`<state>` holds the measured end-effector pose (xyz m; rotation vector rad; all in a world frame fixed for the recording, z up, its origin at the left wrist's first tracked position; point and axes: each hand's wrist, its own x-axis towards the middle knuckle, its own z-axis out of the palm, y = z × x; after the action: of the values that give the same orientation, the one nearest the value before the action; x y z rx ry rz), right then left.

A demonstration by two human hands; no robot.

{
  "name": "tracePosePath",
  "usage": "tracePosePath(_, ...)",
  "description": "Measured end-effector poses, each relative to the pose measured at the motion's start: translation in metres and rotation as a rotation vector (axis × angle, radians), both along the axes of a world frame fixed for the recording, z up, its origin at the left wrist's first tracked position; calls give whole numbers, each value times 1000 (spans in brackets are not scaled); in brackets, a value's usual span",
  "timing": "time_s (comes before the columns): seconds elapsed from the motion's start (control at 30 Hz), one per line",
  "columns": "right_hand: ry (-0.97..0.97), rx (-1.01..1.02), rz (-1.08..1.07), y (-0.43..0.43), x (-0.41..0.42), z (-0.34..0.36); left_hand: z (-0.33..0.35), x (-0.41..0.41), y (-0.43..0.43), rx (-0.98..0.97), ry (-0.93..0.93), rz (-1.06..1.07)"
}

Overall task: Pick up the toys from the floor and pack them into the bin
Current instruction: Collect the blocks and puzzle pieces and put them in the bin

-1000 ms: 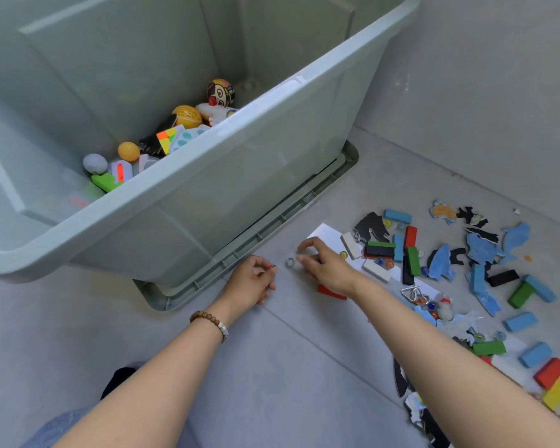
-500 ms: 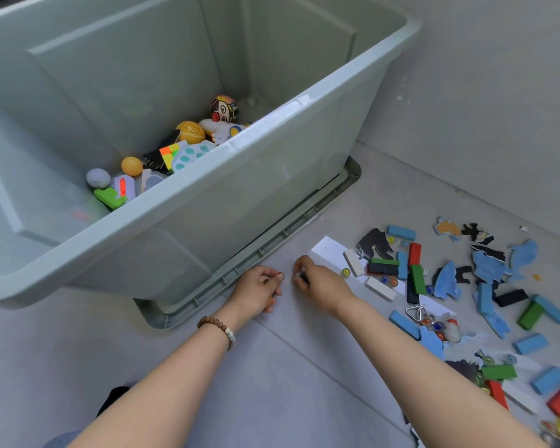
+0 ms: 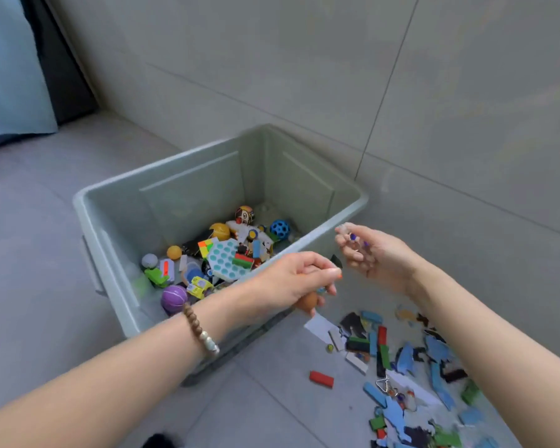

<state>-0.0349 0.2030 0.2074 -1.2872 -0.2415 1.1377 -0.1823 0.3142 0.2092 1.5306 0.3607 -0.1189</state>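
A grey-green plastic bin stands on the floor, holding several toys: balls, a dotted card, a cube puzzle. My left hand hovers over the bin's near right rim, its fingers curled round small toys, an orange bit at the fingertips. My right hand is raised beside the bin's right corner and pinches a small marble with blue in it. Scattered toy pieces lie on the floor at the lower right: blue, green, red and black blocks and puzzle shapes. A red block lies apart from them.
Tiled wall rises behind the bin. A blue curtain hangs at the far left. Grey floor tiles stretch left of the bin. A metal wire puzzle lies among the pieces.
Both hands rose from the floor to the bin's rim, carrying small pieces. The view pulled back and up, so the whole bin shows.
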Motion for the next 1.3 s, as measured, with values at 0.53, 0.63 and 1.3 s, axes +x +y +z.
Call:
tracePosePath(0.53,-175,-466,115,189,-21,-57,-73,-40,203,-114,344,771)
tracePosePath(0.63,-371,-439,135,170,-10,-49,-75,-40,204,318,334,723)
tracePosePath(1.3,-697,-614,183,-141,2,-127,-136,34,-45,806,140,-134)
